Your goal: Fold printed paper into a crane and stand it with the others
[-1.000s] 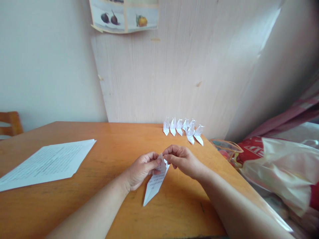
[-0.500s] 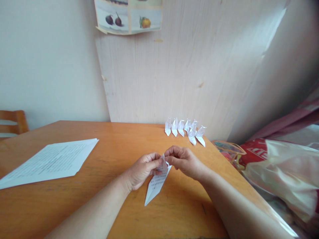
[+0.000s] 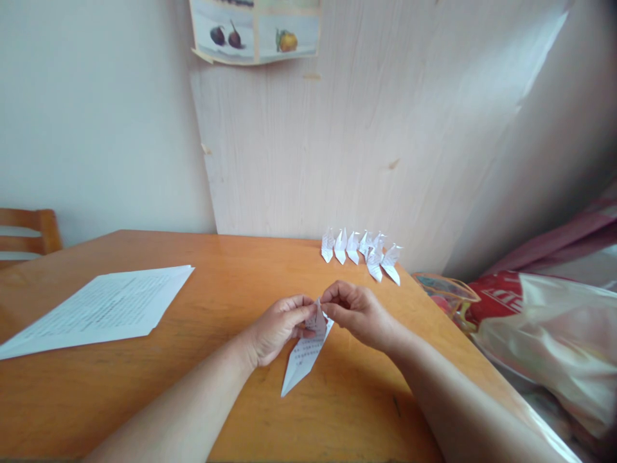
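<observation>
A folded sheet of white printed paper [image 3: 304, 357] is held just above the table, its long pointed end slanting down toward me. My left hand [image 3: 282, 328] pinches its upper part between thumb and fingers. At the top tip, my right hand [image 3: 354, 312] grips the right side of the fold with thumb and forefinger. The fingers partly cover the upper folds. Beyond my hands, several folded paper cranes [image 3: 354, 247] stand grouped at the table's back right, made of similar white printed paper.
On the left of the wooden table [image 3: 216, 411] lies a stack of printed sheets [image 3: 106, 308]. Bags [image 3: 559, 334] and a clear pouch with an orange edge [image 3: 446, 289] sit beyond the right edge. A wooden chair [image 3: 33, 231] stands at far left, and a wall borders the back.
The whole view has shifted slightly, with things a little farther right. Both hands keep hold of the folded paper in almost the same pose.
</observation>
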`<state>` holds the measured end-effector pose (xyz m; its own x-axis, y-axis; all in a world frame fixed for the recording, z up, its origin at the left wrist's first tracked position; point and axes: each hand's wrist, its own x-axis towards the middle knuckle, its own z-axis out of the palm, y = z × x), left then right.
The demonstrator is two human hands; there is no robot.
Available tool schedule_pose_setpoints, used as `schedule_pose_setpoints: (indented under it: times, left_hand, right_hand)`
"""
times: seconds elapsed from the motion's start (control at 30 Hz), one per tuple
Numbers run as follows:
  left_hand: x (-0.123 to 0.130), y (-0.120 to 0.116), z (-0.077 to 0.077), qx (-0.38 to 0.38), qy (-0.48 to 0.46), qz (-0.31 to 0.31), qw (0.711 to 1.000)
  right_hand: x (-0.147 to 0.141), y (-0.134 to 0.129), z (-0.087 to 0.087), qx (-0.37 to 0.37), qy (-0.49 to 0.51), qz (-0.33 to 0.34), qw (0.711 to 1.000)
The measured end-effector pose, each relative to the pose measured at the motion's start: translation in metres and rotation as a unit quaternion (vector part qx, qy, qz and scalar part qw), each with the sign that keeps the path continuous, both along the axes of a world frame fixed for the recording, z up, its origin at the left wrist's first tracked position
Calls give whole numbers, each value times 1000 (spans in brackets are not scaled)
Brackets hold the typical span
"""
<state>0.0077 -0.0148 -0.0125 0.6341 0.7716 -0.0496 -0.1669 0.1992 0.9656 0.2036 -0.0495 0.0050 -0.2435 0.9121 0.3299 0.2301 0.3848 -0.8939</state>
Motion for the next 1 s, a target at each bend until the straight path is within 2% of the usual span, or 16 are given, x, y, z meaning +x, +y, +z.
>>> schedule_pose_setpoints:
  times: [0.2, 0.33, 0.47, 0.57, 0.77, 1.0]
  left_hand:
    - [0, -1, 0, 10, -1, -13, 1000]
    - [0, -1, 0, 9, -5, -14, 1000]
    - [1, -2, 1, 6, -10, -14, 1000]
    - [2, -1, 0, 5, -12, -10, 1000]
    - [2, 0, -3, 8, -26, -13, 1000]
    - [3, -3, 0, -4, -22, -1, 1000]
  right_hand:
    - [-1, 1, 0, 19, -18, -3, 1000]
    - [-2, -1, -3, 72, -51, -23, 996]
    - [-4, -5, -1, 169, -131, -90, 973]
    - [-4, -8, 3, 214, -192, -102, 952]
    - [-4, -10, 7, 236, -249, -107, 933]
    - [-3, -10, 7, 239, -257, -111, 930]
